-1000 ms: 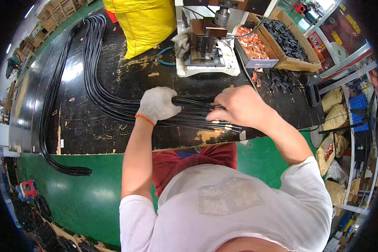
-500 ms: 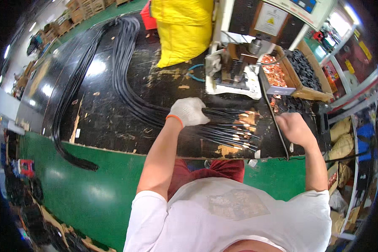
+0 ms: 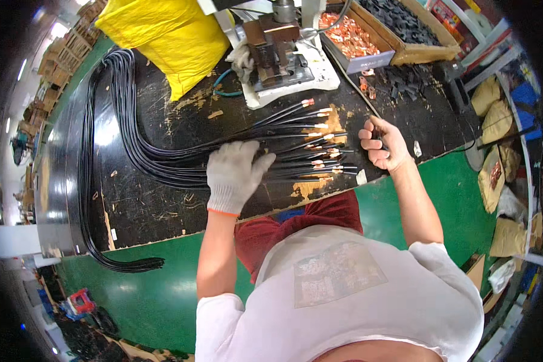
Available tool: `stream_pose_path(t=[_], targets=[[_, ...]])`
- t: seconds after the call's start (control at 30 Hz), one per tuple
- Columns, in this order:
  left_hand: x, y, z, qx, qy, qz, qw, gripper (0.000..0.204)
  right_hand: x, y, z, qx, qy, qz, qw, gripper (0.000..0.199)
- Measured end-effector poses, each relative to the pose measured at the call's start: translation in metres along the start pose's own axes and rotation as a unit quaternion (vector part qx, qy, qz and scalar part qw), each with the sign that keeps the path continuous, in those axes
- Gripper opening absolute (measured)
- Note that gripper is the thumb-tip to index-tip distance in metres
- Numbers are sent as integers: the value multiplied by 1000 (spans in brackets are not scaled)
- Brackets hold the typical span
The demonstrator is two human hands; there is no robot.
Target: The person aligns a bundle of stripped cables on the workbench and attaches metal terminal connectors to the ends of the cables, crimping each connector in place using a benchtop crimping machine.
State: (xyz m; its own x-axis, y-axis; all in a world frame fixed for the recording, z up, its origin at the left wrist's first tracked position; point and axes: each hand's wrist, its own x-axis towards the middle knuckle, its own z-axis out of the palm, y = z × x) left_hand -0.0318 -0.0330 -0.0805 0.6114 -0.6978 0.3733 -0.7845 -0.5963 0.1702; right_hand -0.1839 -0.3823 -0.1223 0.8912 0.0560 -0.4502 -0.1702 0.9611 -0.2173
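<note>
- Head view: bundle of black cables (image 3: 181,163) lying across the dark worktop (image 3: 163,211), looping far left and fanning out at right into copper-tipped ends (image 3: 320,145).
- Left hand (image 3: 234,175), in a white knit glove, pressing flat on the fan, fingers spread, gripping nothing.
- Right hand (image 3: 381,143), bare, just right of the tips, fingers curled on one thin dark cable.
- Likely limp yet springy, heavy as a bundle, slick-jacketed; best taken on the jacket just behind a terminal, not by the crimp.
- Beyond, a crimping press (image 3: 277,48), a yellow sack (image 3: 163,36), and a tray of copper lugs (image 3: 350,36).
</note>
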Motion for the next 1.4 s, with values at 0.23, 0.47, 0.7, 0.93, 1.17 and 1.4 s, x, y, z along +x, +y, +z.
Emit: stream_pose_path(t=[0.23, 0.47, 0.7, 0.93, 1.17, 1.4], targets=[[-7, 3, -15, 8, -125, 45, 991, 48, 1, 5, 14, -98, 8, 13, 995, 34], [29, -4, -20, -27, -196, -19, 980, 66, 14, 1, 43, -302, 53, 84, 948, 43], [37, -8, -25, -59, -194, -59, 978, 68, 38, 20, 96, -536, -4, 219, 816, 74], [29, -5, 14, -33, -126, -122, 984, 65, 49, 35, 110, -654, -123, 308, 680, 54], [27, -10, 24, -62, -96, -129, 985, 59, 42, 39, 101, -726, -105, 221, 643, 45], [21, -12, 28, -60, -98, -126, 985, 59, 19, 35, 108, -818, -104, 172, 539, 41]])
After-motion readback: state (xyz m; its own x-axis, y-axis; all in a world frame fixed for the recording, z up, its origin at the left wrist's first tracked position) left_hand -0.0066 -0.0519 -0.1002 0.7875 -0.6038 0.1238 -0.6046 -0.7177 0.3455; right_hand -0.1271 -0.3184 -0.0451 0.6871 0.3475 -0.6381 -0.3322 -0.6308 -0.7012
